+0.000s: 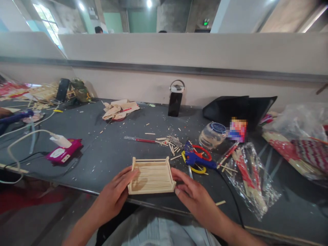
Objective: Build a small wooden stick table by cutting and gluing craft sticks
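Note:
A small rectangular tray (153, 176) built from pale wooden sticks, with raised corner posts and side rails, is at the table's near edge. My left hand (119, 186) grips its left end, fingers reaching over the rim. At the opposite end, my right hand (189, 187) has its fingers curled against the side near the corner. Just beyond the right hand lies a blue hot glue gun (198, 159) on top of scissors (203, 150) with red and yellow handles. Loose short sticks (174, 148) are scattered beside them.
A clear jar (212, 135) stands at right, near plastic-wrapped sticks (249, 177) and a black bag (238, 107). A phone (175, 104) leans upright at the back. On the left are a pink power strip (64, 152) with cords and another person's hand (5, 112).

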Demonstrator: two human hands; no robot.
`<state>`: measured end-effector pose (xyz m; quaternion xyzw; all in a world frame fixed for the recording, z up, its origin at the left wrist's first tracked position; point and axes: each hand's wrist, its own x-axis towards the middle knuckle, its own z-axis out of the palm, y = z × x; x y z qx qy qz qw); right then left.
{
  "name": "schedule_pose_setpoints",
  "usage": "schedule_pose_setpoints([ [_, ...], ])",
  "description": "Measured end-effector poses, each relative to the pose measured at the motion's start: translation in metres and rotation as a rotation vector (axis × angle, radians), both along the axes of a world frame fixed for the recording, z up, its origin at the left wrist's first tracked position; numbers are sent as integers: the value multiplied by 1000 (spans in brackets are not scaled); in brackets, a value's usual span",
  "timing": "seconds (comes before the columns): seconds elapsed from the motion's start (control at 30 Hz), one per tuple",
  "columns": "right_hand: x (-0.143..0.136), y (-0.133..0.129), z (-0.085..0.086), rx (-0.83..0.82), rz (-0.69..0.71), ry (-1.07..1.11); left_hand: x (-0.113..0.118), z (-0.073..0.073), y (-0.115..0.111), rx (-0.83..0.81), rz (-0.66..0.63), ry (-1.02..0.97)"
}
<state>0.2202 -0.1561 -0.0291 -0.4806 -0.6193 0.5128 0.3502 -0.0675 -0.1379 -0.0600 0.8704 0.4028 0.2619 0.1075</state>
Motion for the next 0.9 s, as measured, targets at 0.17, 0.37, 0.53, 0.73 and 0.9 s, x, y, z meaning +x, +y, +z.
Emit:
schedule_pose_setpoints([
  [0.17,-1,5,2,-133,-59,199,-8,-2,1,53,-20,109],
  [0.37,-7,14,16,-423,-199,361,-3,0,-2,97,60,66],
  [0.53,-16,26,18,-484,-217,478,7,5,-1,84,193,-72],
  [0.73,-23,44,17,-446,-224,518,10,-3,7,50,234,-116],
  [0.9,-22,54,9,-482,-199,495,2,-11,13,121,183,-46],
])
